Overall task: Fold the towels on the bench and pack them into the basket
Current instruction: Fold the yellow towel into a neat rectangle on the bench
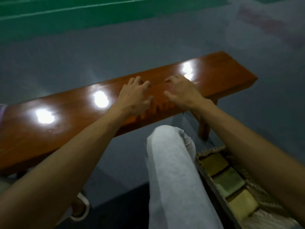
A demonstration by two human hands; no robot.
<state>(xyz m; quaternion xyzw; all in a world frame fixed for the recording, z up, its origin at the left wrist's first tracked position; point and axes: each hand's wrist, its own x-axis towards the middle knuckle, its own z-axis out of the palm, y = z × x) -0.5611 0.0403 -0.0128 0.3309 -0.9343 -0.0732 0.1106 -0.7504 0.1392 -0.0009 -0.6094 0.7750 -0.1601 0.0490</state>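
Head view: a person is crouching at a glossy wooden bench (66, 126) beside a green court (66, 14), both bare arms reaching out over the board at the centre of the frame. Folded towels (228, 179) are already lying in a row inside the woven basket (212, 150) at the lower right, next to a knee (168, 154) in grey trousers. The only cloth showing on the bench is a sliver of pale purple (2, 113) peeking in at the left edge, too little to identify. The packing is looking nearly finished, though more towels may be lying out of shot. The left hand (135, 95) and the right hand (181, 91) are hovering side by side, palms down, fingers loosely curled and holding nothing. Whether the fingertips are touching the wood is unclear.
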